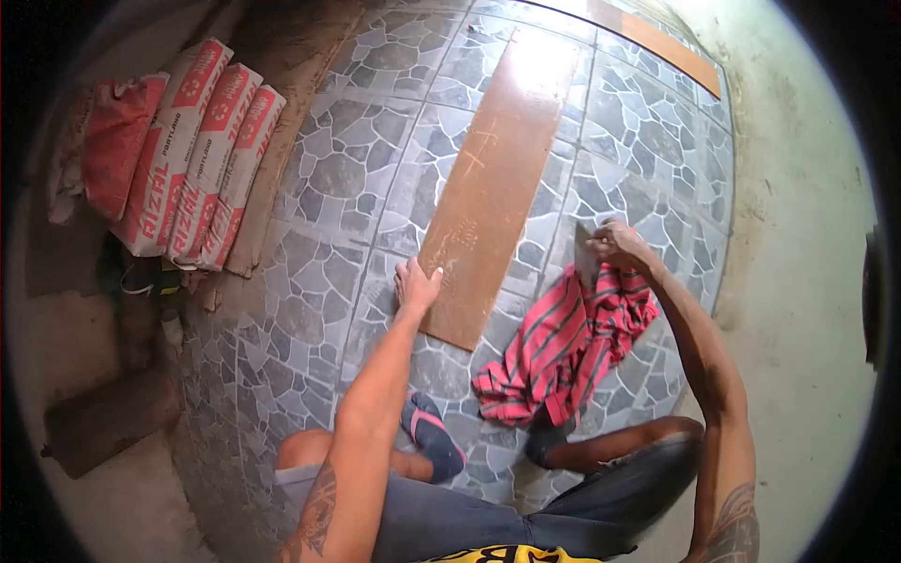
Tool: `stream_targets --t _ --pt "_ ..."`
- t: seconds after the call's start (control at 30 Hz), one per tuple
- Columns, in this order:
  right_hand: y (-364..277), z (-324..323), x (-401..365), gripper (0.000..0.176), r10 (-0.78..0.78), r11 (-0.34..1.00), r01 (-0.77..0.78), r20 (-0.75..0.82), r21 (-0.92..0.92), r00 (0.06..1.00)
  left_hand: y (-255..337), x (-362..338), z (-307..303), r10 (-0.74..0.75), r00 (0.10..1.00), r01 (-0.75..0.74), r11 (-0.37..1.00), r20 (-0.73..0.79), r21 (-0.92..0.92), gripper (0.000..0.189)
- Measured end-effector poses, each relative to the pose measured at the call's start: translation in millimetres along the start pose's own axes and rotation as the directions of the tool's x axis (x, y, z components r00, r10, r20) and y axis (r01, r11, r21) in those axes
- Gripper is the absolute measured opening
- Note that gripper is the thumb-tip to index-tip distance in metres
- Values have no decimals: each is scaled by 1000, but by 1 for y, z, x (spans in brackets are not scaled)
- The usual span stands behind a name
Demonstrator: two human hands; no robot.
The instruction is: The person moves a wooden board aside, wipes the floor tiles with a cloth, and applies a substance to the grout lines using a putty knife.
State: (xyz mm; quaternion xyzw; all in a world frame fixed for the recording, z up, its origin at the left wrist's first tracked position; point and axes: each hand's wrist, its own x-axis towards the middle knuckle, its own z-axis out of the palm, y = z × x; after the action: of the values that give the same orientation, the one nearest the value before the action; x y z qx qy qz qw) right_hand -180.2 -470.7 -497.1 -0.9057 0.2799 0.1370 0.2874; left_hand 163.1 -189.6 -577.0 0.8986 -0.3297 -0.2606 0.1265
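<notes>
A long brown plank (488, 178) lies on the stone-patterned tile floor. My left hand (416, 285) grips its left edge near the close end, thumb on top and fingers along the side. My right hand (619, 246) is closed around a putty knife (587, 255), whose flat grey blade points down; its handle is mostly hidden by the fingers. Directly below the blade, a crumpled red cloth with dark stripes (554, 347) lies on the floor to the right of the plank. Pale scuffs and scratch marks show on the plank's surface.
Several red and white cement bags (202, 155) are stacked at the left. Another brown plank (657, 47) lies by the far right wall (798, 281). A dark block-like object (113, 422) sits at the lower left. My slippered feet (435, 436) are close to the cloth and plank.
</notes>
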Motion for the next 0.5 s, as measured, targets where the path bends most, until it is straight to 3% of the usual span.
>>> stream_targets --t 0.03,0.13,0.23,0.27,0.3,0.33,0.4,0.5 --pt "-1 7 21 36 -33 999 33 -2 39 999 -5 2 14 16 997 -13 999 -76 39 66" --pt "0 31 80 29 4 997 -23 262 69 965 -12 7 28 65 972 -39 992 -224 121 63" --pt "-6 24 110 22 156 960 -36 424 -277 892 -9 7 26 80 955 -51 993 -286 109 57" --pt "-12 10 113 19 265 919 -42 534 -393 802 -12 4 26 69 958 -44 995 -280 94 56" --pt "0 3 120 21 81 967 69 556 -244 827 -14 2 25 56 961 -35 996 -271 81 56" --pt "-13 -17 112 22 -93 995 96 517 21 851 -12 0 24 39 974 -20 996 -224 86 54" --pt "-69 -63 89 33 72 898 -271 492 346 868 -7 -8 23 49 972 -32 997 -228 76 53" --pt "-70 -20 80 36 -9 517 -381 450 766 893 -8 -11 26 65 963 -49 996 -262 70 52"
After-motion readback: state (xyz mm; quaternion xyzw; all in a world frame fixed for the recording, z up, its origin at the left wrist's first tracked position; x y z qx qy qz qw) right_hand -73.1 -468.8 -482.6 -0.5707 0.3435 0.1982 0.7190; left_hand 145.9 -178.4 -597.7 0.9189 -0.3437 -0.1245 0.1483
